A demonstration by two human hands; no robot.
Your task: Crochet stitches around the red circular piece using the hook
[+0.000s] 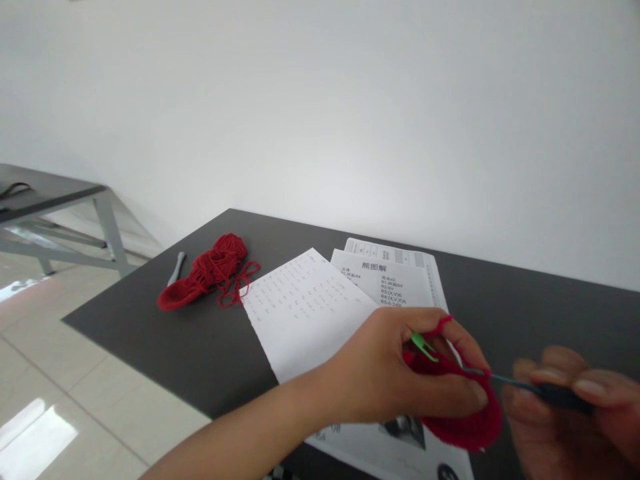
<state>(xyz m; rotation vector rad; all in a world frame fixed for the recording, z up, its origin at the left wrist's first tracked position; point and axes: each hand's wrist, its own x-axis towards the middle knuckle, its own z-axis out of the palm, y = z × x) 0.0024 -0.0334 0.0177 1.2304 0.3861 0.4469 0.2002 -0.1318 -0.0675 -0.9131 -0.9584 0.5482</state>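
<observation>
Looking down from the head view, we're seeing a red crocheted piece (467, 427) being worked in mid-air above the worktop (200, 347), low and right in the frame. The left hand (400, 360) is pinching it between thumb and fingers, with a strand of yarn (444, 325) running over the index finger. The right hand (570, 407), slightly blurred, is gripping the dark handle of a crochet hook (517, 383), whose tip is meeting the piece's upper edge. A green clip (420, 343) is sitting by the piece, close to the left fingers. Progress? A rounded body is already showing, and the hook is at its edge, so it's looking unfinished; how many rounds are remaining, I can't tell. No container is showing: the red yarn bundle (220, 263) is lying loose, a grey tool (177, 268) beside it, while a handwritten sheet (300, 307) is overlapping printed pages (405, 277).
</observation>
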